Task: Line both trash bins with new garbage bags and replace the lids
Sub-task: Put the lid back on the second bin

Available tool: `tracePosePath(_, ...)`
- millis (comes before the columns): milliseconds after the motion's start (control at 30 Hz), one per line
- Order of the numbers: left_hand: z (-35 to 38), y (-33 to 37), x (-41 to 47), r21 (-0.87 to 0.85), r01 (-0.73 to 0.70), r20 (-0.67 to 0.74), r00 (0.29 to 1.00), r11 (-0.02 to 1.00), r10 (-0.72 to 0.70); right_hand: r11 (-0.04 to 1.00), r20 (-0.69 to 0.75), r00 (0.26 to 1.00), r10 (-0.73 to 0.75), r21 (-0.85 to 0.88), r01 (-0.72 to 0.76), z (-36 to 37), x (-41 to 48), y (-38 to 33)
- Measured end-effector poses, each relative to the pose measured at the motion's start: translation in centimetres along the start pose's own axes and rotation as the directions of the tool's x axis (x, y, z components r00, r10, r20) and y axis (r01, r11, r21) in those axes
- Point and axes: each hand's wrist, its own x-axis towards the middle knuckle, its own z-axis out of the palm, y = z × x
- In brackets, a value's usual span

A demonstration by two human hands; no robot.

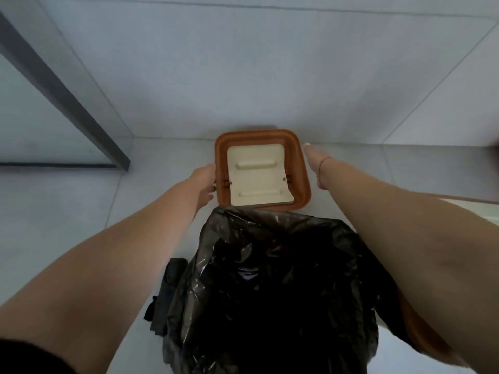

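Note:
An orange bin lid [302,168] with a cream swing flap [258,175] stands against the wall ahead of me. My left hand [206,184] grips its left edge. My right hand [314,164] lies flat against its right edge, fingers extended. Below the lid, close to me, a bin is lined with a black garbage bag [270,287] draped over its rim. An orange strip of that bin [421,330] shows under my right forearm.
A dark folded bundle [167,290], probably spare bags, lies on the floor left of the lined bin. A grey metal frame with glass [67,101] runs along the left. Tiled wall [270,63] stands just behind the lid.

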Motion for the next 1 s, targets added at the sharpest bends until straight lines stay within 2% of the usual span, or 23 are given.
tracePosePath(67,0.5,0.0,1.2,-0.037,0.01,0.017,1.0,0.999,-0.009,0.987,0.079,0.991,0.105,0.112,-0.113,0.8,1.3,0.1)
tracePosePath(133,0.9,-0.4,1.6,-0.07,0.011,0.028,1.0,0.998,-0.009,0.974,0.174,0.972,0.157,0.134,-0.182,1.5,2.4,0.7)
tracePosePath(233,1.3,-0.9,1.8,-0.155,0.008,-0.019,1.0,0.988,-0.011,0.962,0.224,0.963,0.15,0.19,-0.194,2.1,3.3,1.1)
tracePosePath(367,1.5,0.5,0.6,-0.362,-0.056,0.015,0.998,0.93,0.066,0.885,0.245,0.968,0.053,0.438,-0.159,1.4,1.4,-0.1)
tracePosePath(433,0.8,1.9,-1.0,-0.509,-0.097,0.004,0.993,0.855,0.116,0.782,0.192,0.981,-0.025,0.615,-0.101,0.7,-0.3,-1.0)
tracePosePath(500,-0.5,3.7,-2.7,-0.63,-0.152,-0.058,0.987,0.761,0.149,0.621,0.154,0.984,-0.09,0.781,-0.065,-0.4,-2.5,-2.1)
tracePosePath(567,-1.7,5.3,-5.5,-0.681,-0.203,-0.061,0.973,0.704,0.221,0.48,0.148,0.974,-0.172,0.876,-0.048,-1.8,-5.8,-3.1)
tracePosePath(600,-2.2,6.0,-7.5,-0.682,-0.244,-0.062,0.959,0.69,0.278,0.456,0.143,0.964,-0.225,0.89,-0.025,-2.5,-8.0,-3.6)
tracePosePath(667,-2.7,6.6,-10.8,-0.625,-0.332,-0.075,0.926,0.706,0.369,0.46,0.135,0.935,-0.327,0.887,0.032,-3.2,-11.4,-3.7)
tracePosePath(733,-3.4,6.1,-13.7,-0.555,-0.394,-0.056,0.896,0.733,0.44,0.517,0.089,0.924,-0.371,0.846,0.126,-3.8,-14.3,-2.6)
tracePosePath(833,-4.3,4.1,-17.1,-0.395,-0.434,0.066,0.866,0.81,0.496,0.555,0.076,0.865,-0.495,0.794,0.248,-4.5,-17.5,0.4)
tracePosePath(900,-5.0,2.4,-18.7,-0.313,-0.338,0.175,0.898,0.887,0.404,0.516,0.02,0.824,-0.566,0.788,0.336,-5.4,-19.2,2.2)
tracePosePath(967,-6.0,1.0,-21.3,-0.389,-0.161,0.272,0.92,0.907,0.281,0.532,0.003,0.8,-0.601,0.748,0.397,-6.3,-21.7,3.5)
tracePosePath(1000,-6.4,0.4,-22.1,-0.424,-0.108,0.29,0.924,0.899,0.248,0.577,0.014,0.794,-0.607,0.695,0.429,-6.5,-22.5,4.1)
